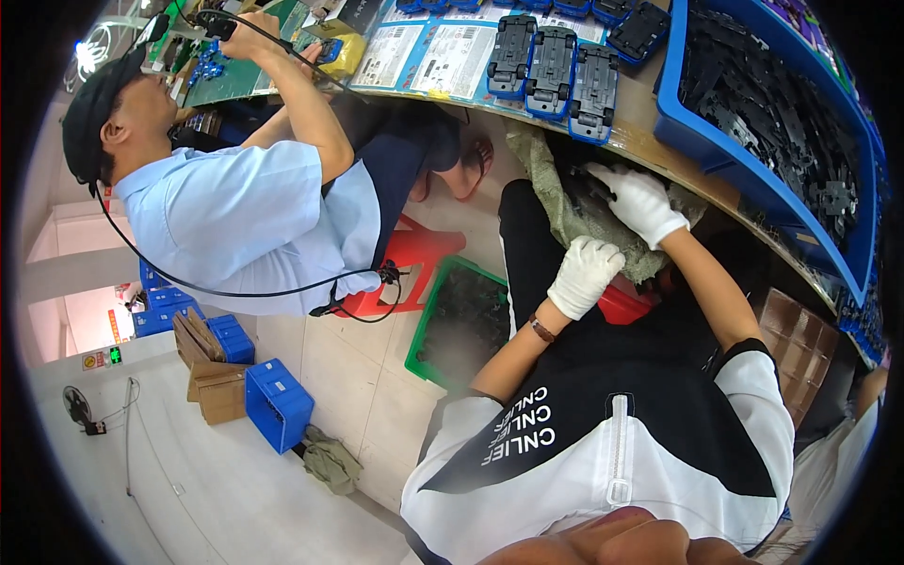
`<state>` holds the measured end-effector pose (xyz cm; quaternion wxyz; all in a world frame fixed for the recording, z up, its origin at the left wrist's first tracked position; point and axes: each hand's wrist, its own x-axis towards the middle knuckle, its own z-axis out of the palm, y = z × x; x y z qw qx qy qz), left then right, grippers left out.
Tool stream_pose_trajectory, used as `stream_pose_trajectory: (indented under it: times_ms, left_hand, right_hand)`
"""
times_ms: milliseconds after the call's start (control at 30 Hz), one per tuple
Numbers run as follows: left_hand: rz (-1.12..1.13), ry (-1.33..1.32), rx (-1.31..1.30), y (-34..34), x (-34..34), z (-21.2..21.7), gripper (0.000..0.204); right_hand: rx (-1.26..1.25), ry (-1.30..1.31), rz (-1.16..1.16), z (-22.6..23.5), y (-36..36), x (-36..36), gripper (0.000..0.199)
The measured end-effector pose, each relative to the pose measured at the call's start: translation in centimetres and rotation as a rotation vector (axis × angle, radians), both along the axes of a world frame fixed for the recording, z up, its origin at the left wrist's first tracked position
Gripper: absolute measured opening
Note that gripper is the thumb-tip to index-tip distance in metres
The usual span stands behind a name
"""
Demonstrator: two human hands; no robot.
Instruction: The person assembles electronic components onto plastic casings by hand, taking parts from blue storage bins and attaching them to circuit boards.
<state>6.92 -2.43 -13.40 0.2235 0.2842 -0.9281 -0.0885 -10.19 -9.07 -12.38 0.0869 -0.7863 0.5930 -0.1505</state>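
Note:
A greenish-grey woven sack (557, 202) rests in my lap below the bench edge, its mouth gaping and its inside dark. My left hand (586, 276), in a white glove, is closed on the near rim of the sack. In a matching glove, my right hand (643, 202) reaches into the sack's mouth with fingers stretched out and apart. Dark pieces lie in the shadow by those fingertips, too dim to name. Just above, on the bench edge, several blue toy car bodies with black undersides (551, 71) stand in a row.
A large blue bin (670, 118) of black plastic parts stands on the bench at right. On the floor to the left is a green crate (426, 325) of dark parts beside a red stool (414, 259). A co-worker in a light blue shirt (235, 202) sits at the left, using a tool.

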Motion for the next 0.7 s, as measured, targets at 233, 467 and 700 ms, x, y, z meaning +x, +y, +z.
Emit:
stream_pose_trajectory:
  times_ms: [233, 467, 700]
  left_hand:
    - [0.033, 0.068, -0.036, 0.2, 0.3, 0.2, 0.011]
    - [0.059, 0.026, -0.022, 0.5, -0.7, 1.0, 0.014]
    - [0.067, 0.062, 0.0, 0.6, 0.2, 1.4, 0.009]
  right_hand:
    - [0.091, -0.219, -0.065, 9.2, 3.6, 0.6, 0.048]
    - [-0.38, -0.291, 0.274, 15.2, 3.8, 0.5, 0.044]
    - [-0.621, -0.507, 0.121, 22.8, 6.7, -3.5, 0.04]
